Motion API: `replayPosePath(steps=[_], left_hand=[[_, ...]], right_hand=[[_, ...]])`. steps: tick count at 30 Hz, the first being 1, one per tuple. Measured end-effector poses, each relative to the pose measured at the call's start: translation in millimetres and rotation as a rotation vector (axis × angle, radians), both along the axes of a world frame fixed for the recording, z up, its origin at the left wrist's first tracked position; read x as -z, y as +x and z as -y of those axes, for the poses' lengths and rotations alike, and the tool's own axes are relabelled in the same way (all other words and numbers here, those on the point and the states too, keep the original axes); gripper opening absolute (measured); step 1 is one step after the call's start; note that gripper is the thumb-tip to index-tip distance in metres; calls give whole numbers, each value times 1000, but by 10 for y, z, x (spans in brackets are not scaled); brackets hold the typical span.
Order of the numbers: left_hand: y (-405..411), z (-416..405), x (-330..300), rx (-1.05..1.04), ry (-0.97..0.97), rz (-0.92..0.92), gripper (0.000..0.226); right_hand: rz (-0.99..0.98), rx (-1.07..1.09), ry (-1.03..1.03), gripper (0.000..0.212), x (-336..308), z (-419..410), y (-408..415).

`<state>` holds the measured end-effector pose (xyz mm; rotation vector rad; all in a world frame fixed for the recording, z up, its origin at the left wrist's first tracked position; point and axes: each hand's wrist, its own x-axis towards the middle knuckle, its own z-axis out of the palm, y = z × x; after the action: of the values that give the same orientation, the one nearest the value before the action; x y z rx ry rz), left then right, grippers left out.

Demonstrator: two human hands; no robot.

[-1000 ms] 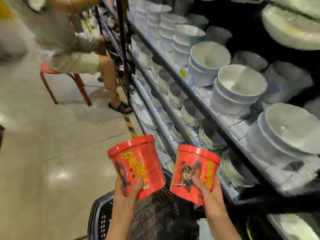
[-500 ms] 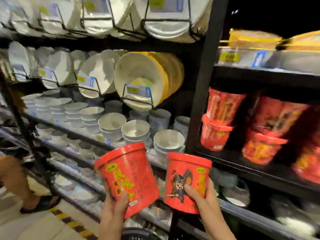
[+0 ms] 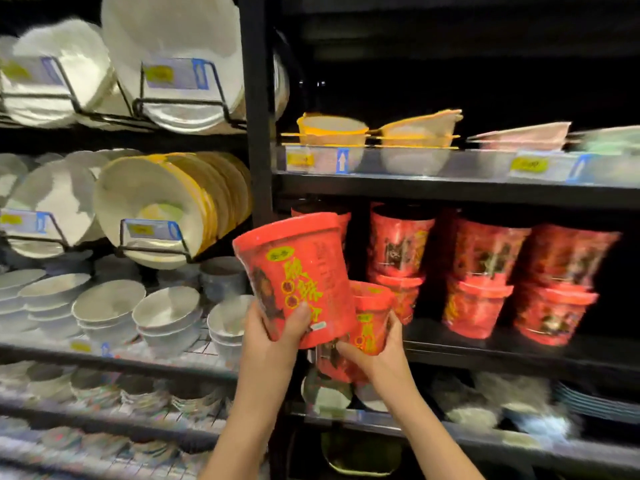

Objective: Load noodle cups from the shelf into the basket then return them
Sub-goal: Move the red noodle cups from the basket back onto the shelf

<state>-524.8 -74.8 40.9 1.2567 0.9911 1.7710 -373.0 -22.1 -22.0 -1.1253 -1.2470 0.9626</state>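
Note:
My left hand (image 3: 273,336) grips a red noodle cup (image 3: 298,271) with yellow lettering, held upright and tilted slightly left. Behind and below it, my right hand (image 3: 377,355) holds a second red noodle cup (image 3: 369,317), partly hidden by the first. Both cups are raised in front of the left end of the dark noodle shelf (image 3: 485,351), where several red noodle cups (image 3: 481,271) stand stacked two high. The basket is out of view.
A black upright post (image 3: 258,109) divides the shelving. Left of it stand white plates (image 3: 173,60) in wire racks, yellow-rimmed plates (image 3: 162,206) and stacked white bowls (image 3: 166,315). Above the noodles sit shallow orange and pink colanders (image 3: 346,131). Lower shelves hold more dishes.
My view has swung right and up from the floor and basket to the noodle shelf. Both hands have carried the cups up close to the shelf, the left cup now overlapping the right one.

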Motion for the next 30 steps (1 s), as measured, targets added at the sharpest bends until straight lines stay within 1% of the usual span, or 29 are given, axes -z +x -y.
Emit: replayPosePath(steps=[2, 4, 6, 8, 9, 13, 16, 18, 22, 27, 30], left_hand=[[160, -160, -53, -32, 11, -37, 63], [270, -308, -95, -77, 8, -60, 65], [344, -445, -127, -126, 15, -122, 73], [390, -560, -139, -176, 21, -183, 86], [407, -621, -136, -195, 18, -198, 87], [485, -840, -95, -249, -9, -251, 77], [529, -999, -42, -293, -37, -284, 56], [545, -1076, -1, -315, -41, -306, 54], [547, -1149, 74, -304, -23, -324, 66], [494, -1273, 157, -294, -12, -349, 69], [440, -1404, 206, -266, -51, -362, 86]], right_hand=[[30, -3, 4, 136, -13, -111, 33], [16, -4, 7, 132, -4, -218, 64], [-2, -8, -8, 128, 37, -314, 102], [20, -26, -26, 127, 98, -394, 142], [36, -39, -34, 126, 129, -430, 154], [101, -69, -25, 120, 204, -549, 151], [119, -101, -27, 120, 224, -634, 128], [161, -115, -21, 116, 241, -674, 111], [231, -127, -2, 118, 277, -729, 82], [273, -116, -21, 119, 243, -868, 15], [279, -98, -39, 121, 237, -965, -38]])
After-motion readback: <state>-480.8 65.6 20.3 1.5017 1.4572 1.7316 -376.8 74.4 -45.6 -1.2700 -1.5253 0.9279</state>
